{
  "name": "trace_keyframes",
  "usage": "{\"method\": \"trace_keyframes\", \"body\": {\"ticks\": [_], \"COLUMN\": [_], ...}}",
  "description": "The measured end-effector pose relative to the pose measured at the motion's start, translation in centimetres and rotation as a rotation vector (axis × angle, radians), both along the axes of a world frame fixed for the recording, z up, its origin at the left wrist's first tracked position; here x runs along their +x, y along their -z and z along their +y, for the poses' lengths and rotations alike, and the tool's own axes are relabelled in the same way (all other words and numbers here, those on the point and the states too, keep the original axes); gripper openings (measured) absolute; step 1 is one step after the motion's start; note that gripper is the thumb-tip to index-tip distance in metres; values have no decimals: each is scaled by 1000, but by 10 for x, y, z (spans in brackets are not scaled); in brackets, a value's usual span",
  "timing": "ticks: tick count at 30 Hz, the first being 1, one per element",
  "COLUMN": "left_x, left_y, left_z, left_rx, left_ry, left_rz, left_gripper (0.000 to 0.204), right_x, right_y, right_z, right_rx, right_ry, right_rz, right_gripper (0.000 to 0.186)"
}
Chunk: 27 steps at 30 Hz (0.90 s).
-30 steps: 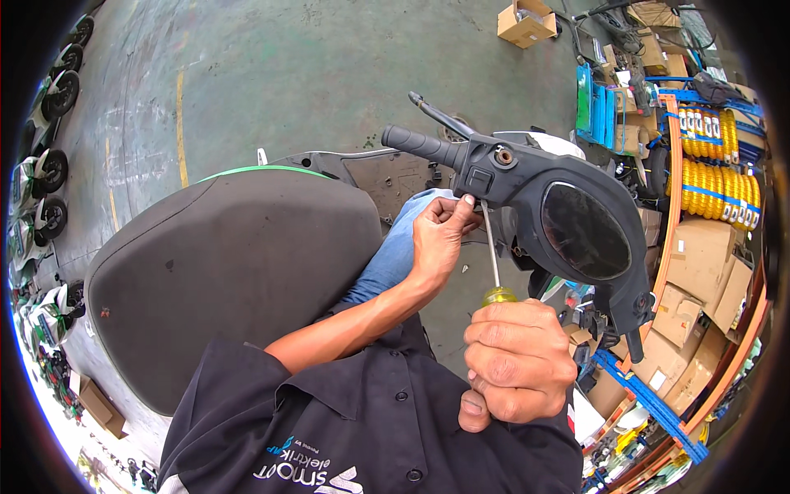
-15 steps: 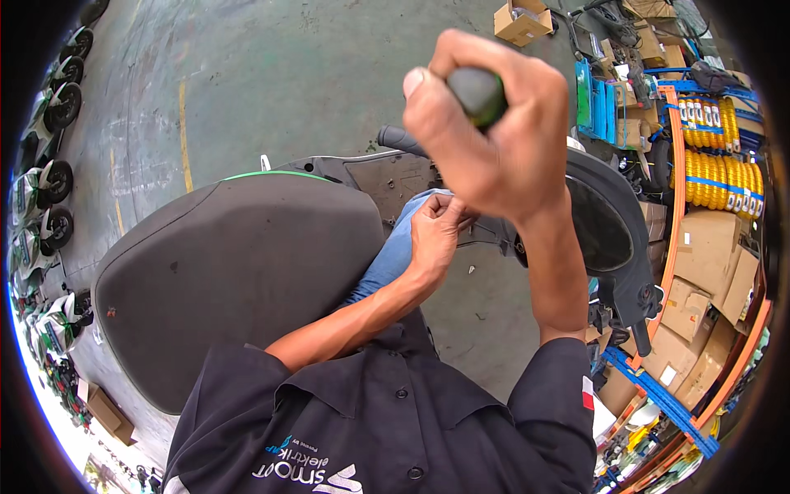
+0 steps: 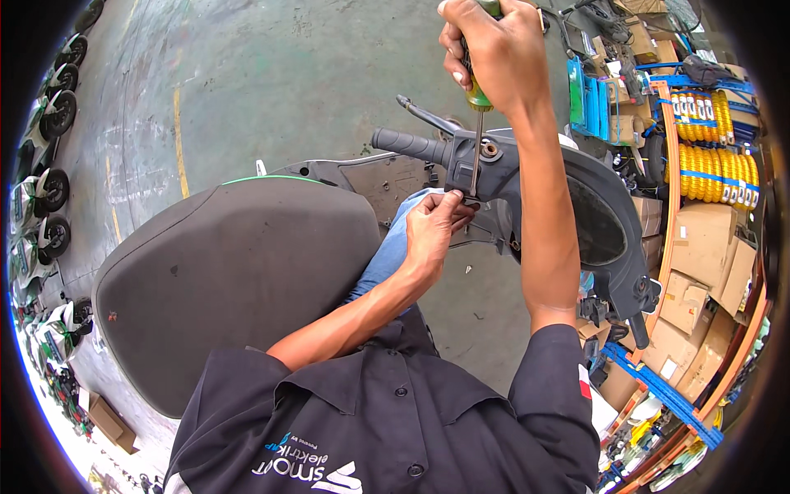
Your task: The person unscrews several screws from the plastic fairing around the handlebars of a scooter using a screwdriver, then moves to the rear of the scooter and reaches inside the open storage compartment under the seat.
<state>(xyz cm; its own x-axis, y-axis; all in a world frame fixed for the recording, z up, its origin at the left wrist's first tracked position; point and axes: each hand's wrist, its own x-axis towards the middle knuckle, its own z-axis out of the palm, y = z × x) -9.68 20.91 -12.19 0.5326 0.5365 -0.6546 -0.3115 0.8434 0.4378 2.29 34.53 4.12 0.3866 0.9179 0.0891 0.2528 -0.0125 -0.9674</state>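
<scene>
My right hand (image 3: 498,53), raised at the top, is wrapped round the green and black handle of a screwdriver (image 3: 478,140). Its thin metal shaft points down to the dark handlebar cover (image 3: 502,177) of a scooter, beside a black rubber grip (image 3: 411,146). At the lower edge of that cover, my left hand (image 3: 432,230) has thumb and fingers pinched together close to the screwdriver's tip. Whatever lies between these fingers is too small or hidden to make out.
A wide dark scooter seat (image 3: 239,288) lies at the left, with a blue-jeaned leg (image 3: 387,255) next to it. A brake lever (image 3: 428,114) sticks out beyond the grip. Shelving with cardboard boxes (image 3: 704,247) and yellow coils (image 3: 716,177) lines the right; parked scooters (image 3: 53,181) stand far left.
My right hand has moved toward the top of the view with the screwdriver, whose shaft now shows, uncovering the handlebar grip and cover. My left hand stays almost in place.
</scene>
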Motion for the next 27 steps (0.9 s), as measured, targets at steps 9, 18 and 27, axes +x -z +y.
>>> {"method": "trace_keyframes", "body": {"ticks": [9,18,27], "left_x": [4,2,0], "left_y": [7,-4,0], "left_z": [2,2,3], "left_rx": [-41,-35,-35], "left_ry": [7,43,11], "left_rz": [-11,6,23], "left_gripper": [22,25,27], "right_x": [-35,-4,-43], "right_y": [-7,0,0], "right_z": [-84,-197,-140], "right_rx": [512,836,626], "right_ry": [-58,-204,263], "right_rz": [-280,-99,-180], "right_gripper": [19,31,22]}}
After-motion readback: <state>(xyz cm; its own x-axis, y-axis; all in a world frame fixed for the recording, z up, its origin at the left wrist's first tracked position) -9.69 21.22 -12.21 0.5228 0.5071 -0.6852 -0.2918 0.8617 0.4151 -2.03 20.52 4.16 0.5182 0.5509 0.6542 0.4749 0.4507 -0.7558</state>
